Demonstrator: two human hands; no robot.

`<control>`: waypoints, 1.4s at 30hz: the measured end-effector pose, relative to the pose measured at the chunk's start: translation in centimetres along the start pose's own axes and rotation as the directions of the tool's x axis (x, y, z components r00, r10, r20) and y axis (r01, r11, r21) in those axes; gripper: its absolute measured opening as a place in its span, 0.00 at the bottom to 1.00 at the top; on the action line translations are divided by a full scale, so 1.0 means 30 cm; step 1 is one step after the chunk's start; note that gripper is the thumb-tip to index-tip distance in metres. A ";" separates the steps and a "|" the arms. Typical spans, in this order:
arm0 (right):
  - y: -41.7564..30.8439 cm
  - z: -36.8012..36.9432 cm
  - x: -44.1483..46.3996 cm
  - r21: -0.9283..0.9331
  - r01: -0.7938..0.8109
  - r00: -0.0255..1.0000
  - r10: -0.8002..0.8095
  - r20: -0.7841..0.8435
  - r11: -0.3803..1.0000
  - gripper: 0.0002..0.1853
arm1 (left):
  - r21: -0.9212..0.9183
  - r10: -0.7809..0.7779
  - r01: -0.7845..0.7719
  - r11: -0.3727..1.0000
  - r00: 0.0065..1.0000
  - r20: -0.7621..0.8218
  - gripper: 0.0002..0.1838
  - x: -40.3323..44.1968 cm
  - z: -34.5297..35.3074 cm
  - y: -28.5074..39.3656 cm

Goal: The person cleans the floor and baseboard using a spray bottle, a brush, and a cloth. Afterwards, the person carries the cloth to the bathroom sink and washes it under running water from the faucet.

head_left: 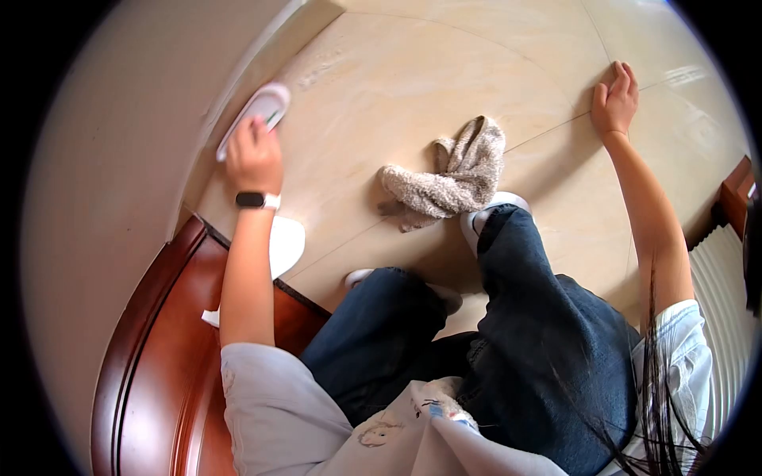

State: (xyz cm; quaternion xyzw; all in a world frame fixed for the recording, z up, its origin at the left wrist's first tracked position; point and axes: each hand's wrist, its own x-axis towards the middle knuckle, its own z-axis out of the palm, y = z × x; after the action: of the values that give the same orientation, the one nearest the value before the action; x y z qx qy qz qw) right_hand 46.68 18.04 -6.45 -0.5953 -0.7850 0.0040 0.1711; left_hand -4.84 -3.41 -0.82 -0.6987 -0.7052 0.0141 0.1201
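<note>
My left hand (255, 159), with a watch on its wrist, is closed around a pale pink, oval scrub brush (274, 99). The brush lies along the foot of the wall, by the baseboard; its underside is hidden. Far to the right, my right hand (616, 103) rests on the tiled floor with its fingers extended and nothing in it. Between the two hands a crumpled, shaggy grey-beige cloth (452, 178) lies on the floor, right in front of my shoe (508, 200).
A glossy red-brown wooden panel (171, 361) stands at lower left, against the wall (103, 143). A white object (286, 246), partly behind my left forearm, lies by its edge. At the right are a ribbed pale panel (722, 278) and a piece of brown wood (736, 194).
</note>
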 end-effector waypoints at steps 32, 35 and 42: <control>-0.015 0.011 -0.004 -0.053 -0.051 0.997 0.054 0.055 0.997 0.27 | -0.002 0.041 -0.040 0.999 0.994 0.103 0.13 -0.093 0.024 -0.072; -0.013 0.006 0.001 -0.050 -0.039 0.998 0.042 0.055 0.998 0.27 | -0.160 0.057 -0.060 0.985 0.998 -0.026 0.13 0.138 0.015 0.141; 0.009 -0.004 -0.007 -0.017 -0.023 0.997 0.024 0.077 1.000 0.27 | -0.089 0.045 -0.043 0.995 0.999 0.015 0.11 0.137 0.007 0.158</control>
State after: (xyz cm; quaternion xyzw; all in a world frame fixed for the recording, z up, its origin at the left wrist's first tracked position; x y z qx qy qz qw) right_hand 47.02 17.88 -6.44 -0.6054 -0.7839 0.0228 0.1359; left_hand -0.20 0.81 -1.29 -0.7185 -0.6906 -0.0086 0.0826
